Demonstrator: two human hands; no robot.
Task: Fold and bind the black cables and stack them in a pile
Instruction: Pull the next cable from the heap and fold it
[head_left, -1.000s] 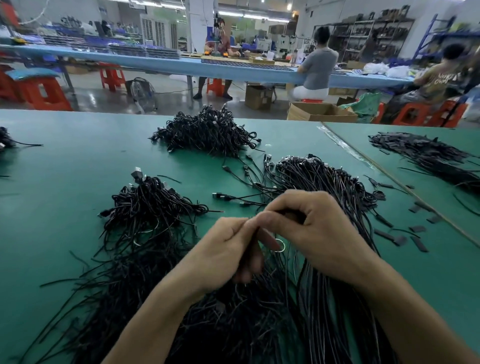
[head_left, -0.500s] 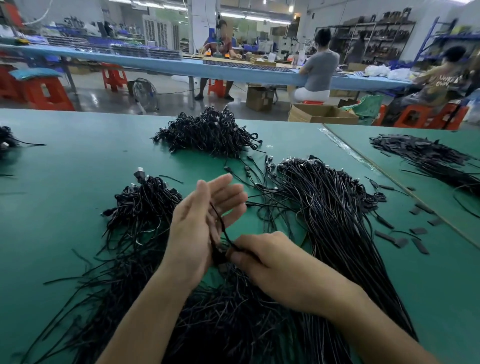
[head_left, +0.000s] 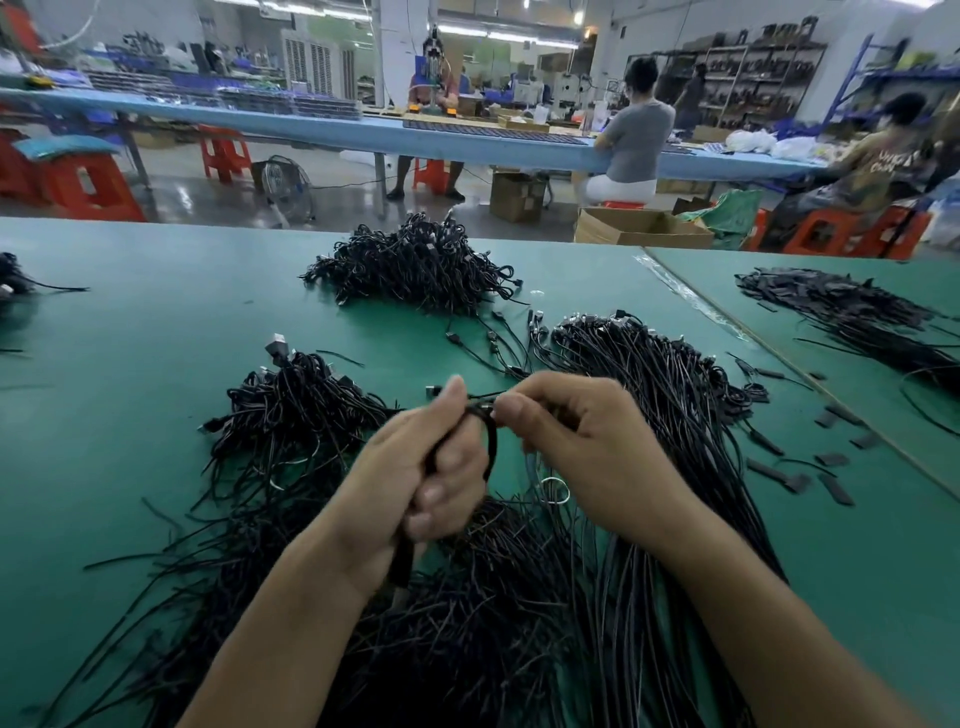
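**Both hands on one folded cable**

On the green table (head_left: 130, 364), a heap of bundled cables (head_left: 291, 410) lies at left. The left hand (head_left: 415, 478) curls its fingers round a folded black cable (head_left: 491, 447), held above loose strands. The right hand (head_left: 587, 452) pinches the loop's top between thumb and forefinger. Straight unbound cables (head_left: 675, 415) fan out rightward.

One black cable (head_left: 492, 447) is held folded into a loop, gripped in the left hand (head_left: 415, 483) and pinched at its top by the right hand (head_left: 587, 447). Bound cables are heaped in a far pile (head_left: 415, 270) and a nearer left pile (head_left: 296, 410). Unbound cables (head_left: 670, 415) are laid out lengthwise at right.
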